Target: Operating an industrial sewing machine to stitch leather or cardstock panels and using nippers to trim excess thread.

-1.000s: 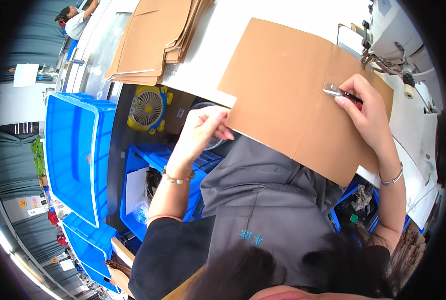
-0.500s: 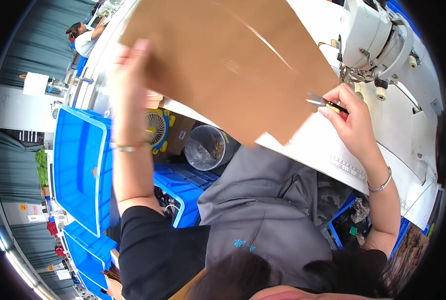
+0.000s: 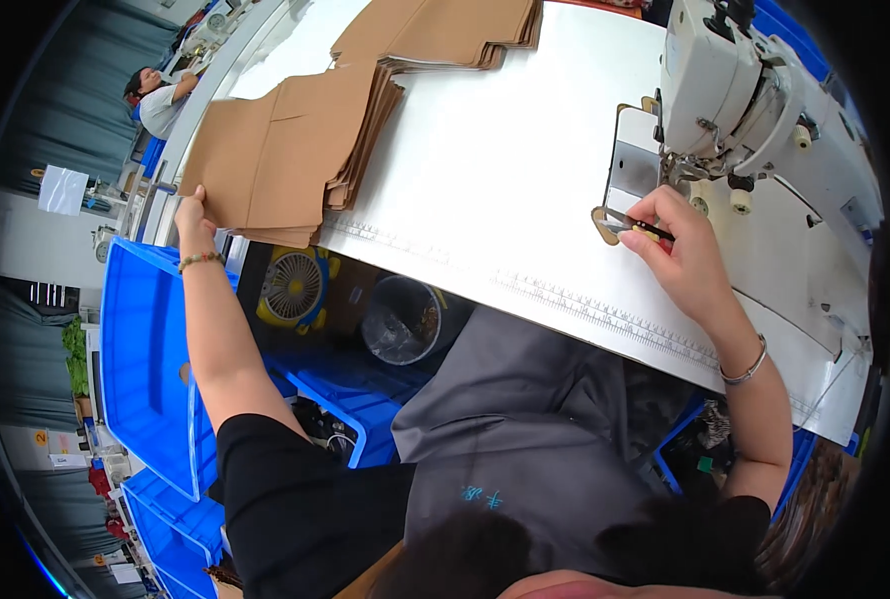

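My left hand [image 3: 194, 212] is at the near left corner of a fanned stack of brown cut panels [image 3: 280, 155], its fingers closed on the edge there. A slit-like line crosses the top panel. In my right hand [image 3: 687, 250] is a pair of thread snips [image 3: 651, 230] with dark and yellow grips, its blades pointing left. That hand is just in front of the needle area of a white sewing machine [image 3: 720, 95], over the metal plate [image 3: 633, 172]. Whether the snips' blades touch the plate's tan-edged corner, I cannot tell.
Another pile of brown panels [image 3: 455, 30] lies farther back on the white table [image 3: 505, 170], which has a ruler scale along its near edge. Below are a small fan [image 3: 293, 285], a lined waste bin [image 3: 402, 319] and blue crates [image 3: 150, 349]. Another person [image 3: 160, 105] sits far left.
The big brown panel held up over the table has gone down to the left, where the stack now shows. My left hand moved left and down with it. My right hand still holds the snips.
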`<state>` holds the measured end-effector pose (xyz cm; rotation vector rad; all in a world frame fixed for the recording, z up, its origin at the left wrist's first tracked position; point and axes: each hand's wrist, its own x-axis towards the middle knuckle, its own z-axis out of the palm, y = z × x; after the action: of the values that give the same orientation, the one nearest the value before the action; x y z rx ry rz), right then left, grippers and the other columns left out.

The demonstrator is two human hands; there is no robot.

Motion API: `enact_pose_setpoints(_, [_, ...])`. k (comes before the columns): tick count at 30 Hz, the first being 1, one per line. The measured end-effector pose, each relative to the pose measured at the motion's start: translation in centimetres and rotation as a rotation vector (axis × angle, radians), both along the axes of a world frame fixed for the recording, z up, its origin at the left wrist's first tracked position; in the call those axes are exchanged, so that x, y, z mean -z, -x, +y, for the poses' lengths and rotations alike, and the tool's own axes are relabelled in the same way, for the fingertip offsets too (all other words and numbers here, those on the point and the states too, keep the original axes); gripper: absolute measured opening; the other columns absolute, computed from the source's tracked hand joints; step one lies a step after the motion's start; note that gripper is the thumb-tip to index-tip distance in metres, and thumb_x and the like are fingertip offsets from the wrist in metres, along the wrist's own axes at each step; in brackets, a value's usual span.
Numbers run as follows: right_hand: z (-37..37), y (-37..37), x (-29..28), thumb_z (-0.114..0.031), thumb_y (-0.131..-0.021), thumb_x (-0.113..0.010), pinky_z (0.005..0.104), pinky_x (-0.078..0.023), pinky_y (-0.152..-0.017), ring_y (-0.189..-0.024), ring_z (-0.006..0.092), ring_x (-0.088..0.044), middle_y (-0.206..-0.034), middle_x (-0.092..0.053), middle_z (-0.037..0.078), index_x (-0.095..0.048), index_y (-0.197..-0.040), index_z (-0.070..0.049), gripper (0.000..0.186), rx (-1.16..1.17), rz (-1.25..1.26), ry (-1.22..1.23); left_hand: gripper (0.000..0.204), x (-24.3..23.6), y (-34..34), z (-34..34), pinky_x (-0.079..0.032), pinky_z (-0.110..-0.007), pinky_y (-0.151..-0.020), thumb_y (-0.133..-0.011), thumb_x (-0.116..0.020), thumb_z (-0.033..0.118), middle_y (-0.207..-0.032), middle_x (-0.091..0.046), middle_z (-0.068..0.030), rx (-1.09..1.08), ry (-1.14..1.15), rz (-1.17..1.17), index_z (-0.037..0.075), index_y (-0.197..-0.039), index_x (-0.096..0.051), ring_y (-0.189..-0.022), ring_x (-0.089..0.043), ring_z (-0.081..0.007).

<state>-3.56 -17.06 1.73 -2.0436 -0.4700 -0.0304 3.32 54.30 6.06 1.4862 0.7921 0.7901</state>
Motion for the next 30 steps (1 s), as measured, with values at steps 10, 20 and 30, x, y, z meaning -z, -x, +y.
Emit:
enact_pose_setpoints(10, [-0.3, 0.1, -0.1, -0.016, -0.085, -0.076, 0.0351, -0.050, -0.071, -0.081, 0.0267, -0.064, -0.094, -0.063, 0.010, -0.060, -0.096, -0.004, 0.023, -0.044, -0.021, 0.144, 0.053, -3.0, -2.0, 0.5, -0.051, -0.045, -0.100, -0.092, -0.074, 0.025, -0.130, -0.065, -0.0231, -0.097, -0.651, 0.504, -0.005, -0.132, -0.058, -0.117, -0.064, -0.0377])
enact_pose_setpoints(20, [-0.2, 0.7, 0.4, -0.014, -0.075, -0.074, 0.0422, -0.046, -0.059, -0.069, 0.0305, -0.062, -0.076, -0.063, 0.006, -0.058, -0.082, -0.010, 0.017, -0.079, -0.165, 0.386, 0.024, -3.1, -11.8, -33.0, -0.053, -0.046, -0.083, -0.095, -0.067, 0.030, -0.093, -0.074, -0.0123, 0.453, -1.700, -0.093, 0.007, -0.092, -0.076, -0.094, -0.068, -0.0352])
enact_pose_setpoints(30, [-0.3, 0.9, 0.6, -0.025, -0.083, -0.075, 0.0422, -0.047, -0.056, -0.069, 0.0274, -0.065, -0.076, -0.061, 0.003, -0.063, -0.089, -0.011, 0.019, -0.112, -0.304, 0.428, 0.032, 2.0, -19.2, -45.9, -0.057, -0.046, -0.081, -0.093, -0.061, 0.036, -0.095, -0.076, -0.0159, 0.622, -1.526, 0.366, 0.011, -0.101, -0.079, -0.091, -0.071, -0.0370])
